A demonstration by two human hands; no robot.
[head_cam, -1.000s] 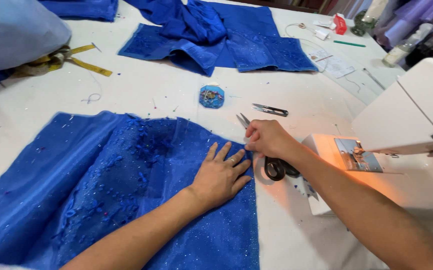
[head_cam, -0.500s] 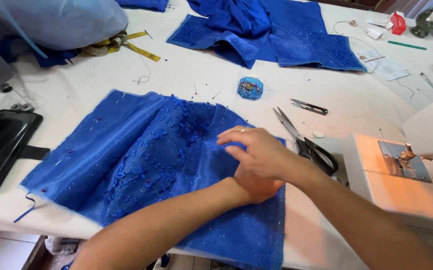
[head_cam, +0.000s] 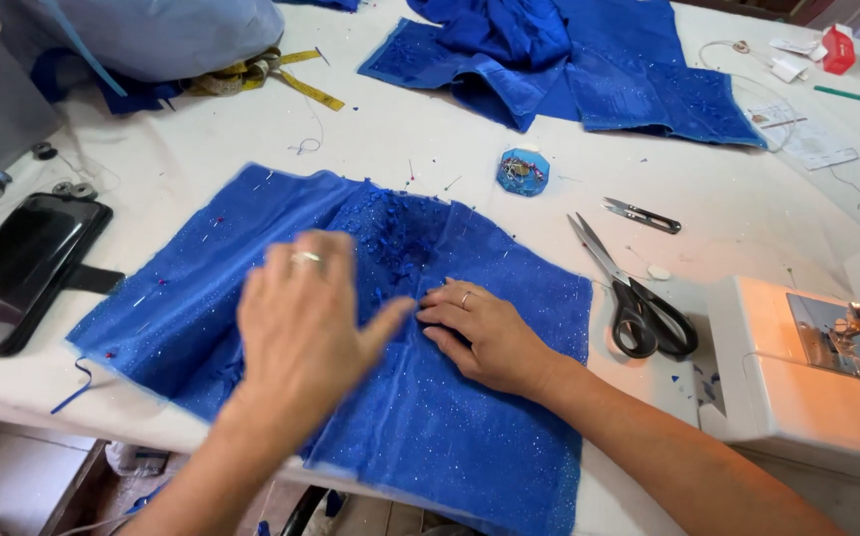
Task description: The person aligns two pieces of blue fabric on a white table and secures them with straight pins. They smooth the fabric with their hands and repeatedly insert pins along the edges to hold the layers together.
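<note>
Your white table [head_cam: 201,129] carries everything. Largest on it: the blue beaded fabric panel [head_cam: 450,437], lying flat in front of you, its near edge hanging over the table's front edge. A second heap of blue fabric [head_cam: 589,69] sits at the far side, well apart. A white sewing machine [head_cam: 797,387] stands at the right, just beside the panel. A black tablet [head_cam: 13,268] lies at the left edge.

Your left hand [head_cam: 301,318] is above the panel's middle, blurred, fingers spread wide and holding nothing; contact with the cloth cannot be told. Your right hand [head_cam: 484,333] lies flat on the panel just right of it, fingers together and extended, pressing the cloth, gripping nothing.

Black-handled scissors [head_cam: 633,298] lie between panel and machine. Small thread snips [head_cam: 641,215] are just beyond them. A blue pincushion [head_cam: 524,171] sits near the panel's far edge. A yellow tape measure [head_cam: 281,74] lies far left.
</note>
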